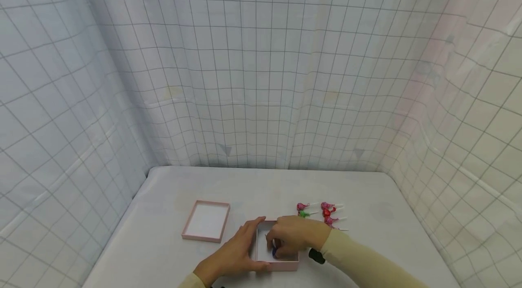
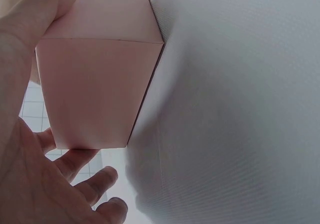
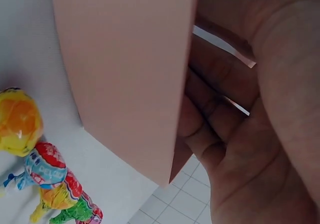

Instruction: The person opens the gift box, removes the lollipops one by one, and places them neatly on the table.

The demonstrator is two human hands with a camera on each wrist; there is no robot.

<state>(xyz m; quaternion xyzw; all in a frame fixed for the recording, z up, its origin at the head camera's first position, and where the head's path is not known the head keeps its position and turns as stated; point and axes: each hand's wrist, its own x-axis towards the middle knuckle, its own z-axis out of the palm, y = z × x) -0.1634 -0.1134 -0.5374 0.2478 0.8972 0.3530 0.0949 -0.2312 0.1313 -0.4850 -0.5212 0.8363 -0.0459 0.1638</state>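
An open pink box with a white inside stands on the table in front of me. My left hand grips it from the left, thumb at the near wall and fingers at the far corner. In the left wrist view the thumb lies along one side of the box and some fingers spread free. My right hand reaches into the box, its curled fingers pinching a dark blue lollipop close over the bottom. In the right wrist view the box wall hides the fingertips and that lollipop.
Left of the box lies its shallow pink lid, white inside facing up. Several wrapped lollipops lie right of the box, among them a green one, a red one and a yellow one. Grid-patterned curtains surround the white table.
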